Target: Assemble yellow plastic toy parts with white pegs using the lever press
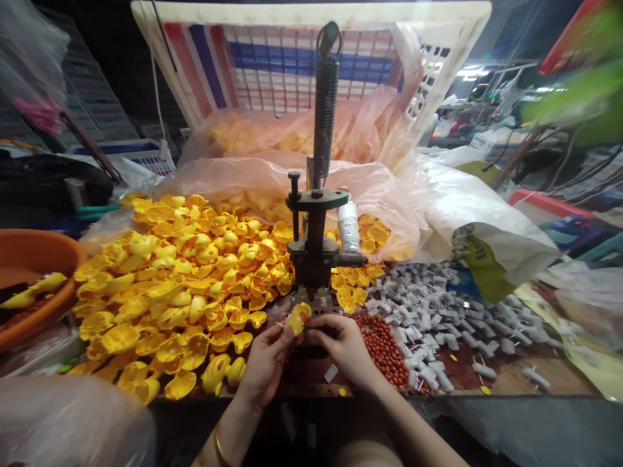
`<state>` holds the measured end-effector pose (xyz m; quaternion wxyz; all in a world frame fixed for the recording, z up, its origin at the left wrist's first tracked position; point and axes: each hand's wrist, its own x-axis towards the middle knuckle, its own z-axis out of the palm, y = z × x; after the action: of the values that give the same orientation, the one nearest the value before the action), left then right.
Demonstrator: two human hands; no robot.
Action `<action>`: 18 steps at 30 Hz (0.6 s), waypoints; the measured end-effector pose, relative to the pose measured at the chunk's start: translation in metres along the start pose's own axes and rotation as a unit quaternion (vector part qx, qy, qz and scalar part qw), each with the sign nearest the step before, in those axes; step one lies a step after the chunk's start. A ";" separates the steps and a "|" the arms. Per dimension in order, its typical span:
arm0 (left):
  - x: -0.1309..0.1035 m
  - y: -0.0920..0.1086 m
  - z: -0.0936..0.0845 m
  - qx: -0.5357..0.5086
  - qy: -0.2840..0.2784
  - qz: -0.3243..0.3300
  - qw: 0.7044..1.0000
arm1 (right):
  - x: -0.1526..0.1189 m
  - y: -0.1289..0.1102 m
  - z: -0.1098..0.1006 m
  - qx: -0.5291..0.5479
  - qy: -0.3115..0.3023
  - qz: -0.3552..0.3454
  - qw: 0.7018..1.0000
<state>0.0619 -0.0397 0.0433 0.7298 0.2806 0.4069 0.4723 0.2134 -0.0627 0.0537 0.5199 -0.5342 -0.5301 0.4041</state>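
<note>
Just in front of the metal hand press (315,259), a small yellow plastic piece (298,319) is held up between both hands. My left hand (270,360) pinches its lower left side, and a thin pin sticks out to the left there. The fingers of my right hand (341,347) are closed at the piece's right side; what lies between their tips is too small to make out. A large heap of yellow shells (180,285) spreads to the left. Right of my right hand lie reddish-brown beads (382,350) and a pile of grey-white parts with metal pins (428,318).
Behind the press, a tilted white basket (311,10) and pink plastic bags (292,172) hold more yellow pieces. An orange tub (73,259) stands at the far left. White sacks (477,201) lie at the back right. The table's front edge runs below my hands.
</note>
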 end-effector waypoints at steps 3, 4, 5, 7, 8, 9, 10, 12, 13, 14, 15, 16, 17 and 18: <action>0.017 -0.003 -0.005 0.098 -0.010 0.059 0.993 | 0.014 0.009 0.001 -0.158 0.012 -0.021 0.987; 0.026 -0.004 -0.006 0.152 -0.012 0.096 0.984 | 0.019 0.012 0.001 -0.239 0.019 -0.015 0.971; 0.036 -0.005 -0.007 0.213 -0.017 0.136 0.967 | 0.025 0.016 -0.001 -0.317 0.023 -0.003 0.948; 0.056 -0.004 -0.009 0.325 -0.037 0.201 0.923 | 0.036 0.019 -0.010 -0.416 0.017 0.040 0.908; 0.065 -0.004 -0.009 0.367 -0.053 0.218 0.903 | 0.043 0.019 -0.020 -0.426 0.024 0.056 0.902; 0.071 -0.002 -0.009 0.400 -0.073 0.224 0.886 | 0.051 0.015 -0.031 -0.416 0.047 0.059 0.906; 0.076 -0.001 -0.009 0.424 -0.096 0.223 0.872 | 0.062 0.009 -0.045 -0.385 0.087 0.045 0.918; 0.080 0.003 -0.008 0.460 -0.140 0.227 0.847 | 0.091 -0.013 -0.073 -0.265 0.182 -0.011 0.947; 0.080 0.005 -0.007 0.476 -0.157 0.235 0.833 | 0.109 -0.028 -0.084 -0.190 0.214 -0.043 0.957; 0.079 0.007 -0.005 0.492 -0.167 0.247 0.818 | 0.127 -0.046 -0.092 -0.113 0.212 -0.055 0.969; 0.077 0.009 -0.003 0.507 -0.172 0.258 0.804 | 0.143 -0.064 -0.097 -0.084 0.200 -0.063 0.974; 0.075 0.010 -0.001 0.520 -0.174 0.269 0.792 | 0.155 -0.082 -0.097 -0.064 0.188 -0.069 0.978; 0.073 0.010 0.001 0.531 -0.174 0.275 0.783 | 0.161 -0.099 -0.094 -0.056 0.176 -0.073 0.980; 0.072 0.011 0.002 0.537 -0.172 0.278 0.778 | 0.160 -0.113 -0.088 -0.056 0.177 -0.088 0.979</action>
<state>0.0750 0.0301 0.0296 0.3556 0.8044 0.3667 0.3033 0.3015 0.0724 0.1953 0.6083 -0.5768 -0.4962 0.2259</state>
